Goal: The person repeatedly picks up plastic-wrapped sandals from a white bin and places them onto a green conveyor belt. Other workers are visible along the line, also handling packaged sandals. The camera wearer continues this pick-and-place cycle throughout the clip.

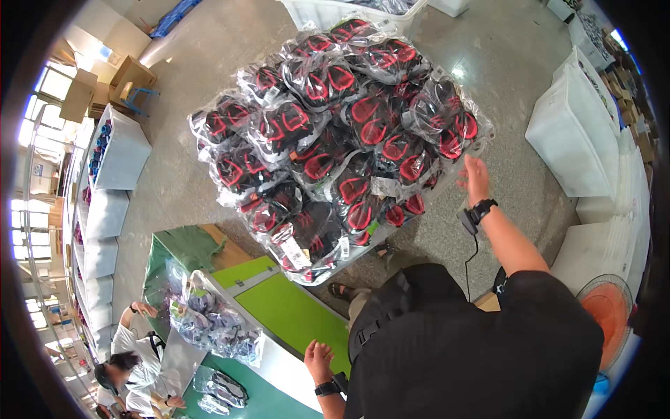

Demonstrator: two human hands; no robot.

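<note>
A heap of black shoes with red linings, each pair in a clear plastic bag, fills a pale bin whose rim shows only in part. Beside the heap's right corner is my right hand, fingers loosely bent and apart, with nothing seen in it; whether it touches the bags is unclear. My left hand hangs low by the bright green panel, its fingers slightly curled and holding nothing visible. A dark strapped device sits on each of my wrists.
At lower left, a person in white works by a green table with bagged shoes and a large bag of grey shoes. White bins stand at right, more at left. An orange fan is near my right side.
</note>
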